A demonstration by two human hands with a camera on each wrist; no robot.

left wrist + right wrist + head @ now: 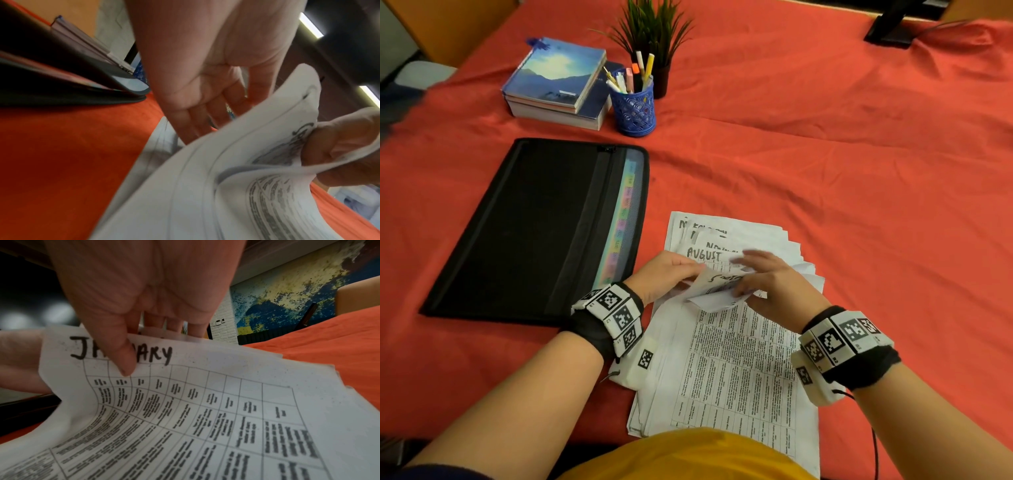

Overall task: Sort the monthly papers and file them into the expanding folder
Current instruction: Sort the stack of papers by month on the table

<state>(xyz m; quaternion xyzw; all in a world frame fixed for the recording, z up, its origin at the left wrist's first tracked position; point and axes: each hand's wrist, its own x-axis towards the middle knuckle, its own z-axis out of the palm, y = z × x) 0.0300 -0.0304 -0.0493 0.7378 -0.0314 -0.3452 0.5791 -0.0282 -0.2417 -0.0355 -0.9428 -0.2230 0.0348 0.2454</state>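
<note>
A fanned stack of printed papers [729,359] with hand-written month names lies on the red cloth in front of me; one sheet reads AUGUST [703,254]. My right hand [743,274] pinches the bent-up top edge of a sheet marked JANUARY [160,353], thumb on the writing. My left hand [688,270] has its fingers [197,123] fairly straight, slid behind the lifted sheets [236,162]. The black expanding folder [534,233] lies flat to the left, its coloured tabs [623,219] showing along its right edge.
A pile of books [554,82], a blue pen pot [633,106] and a potted plant [654,34] stand behind the folder. A black monitor foot [890,27] is at the far right. Bare red cloth [859,171] lies right of the papers.
</note>
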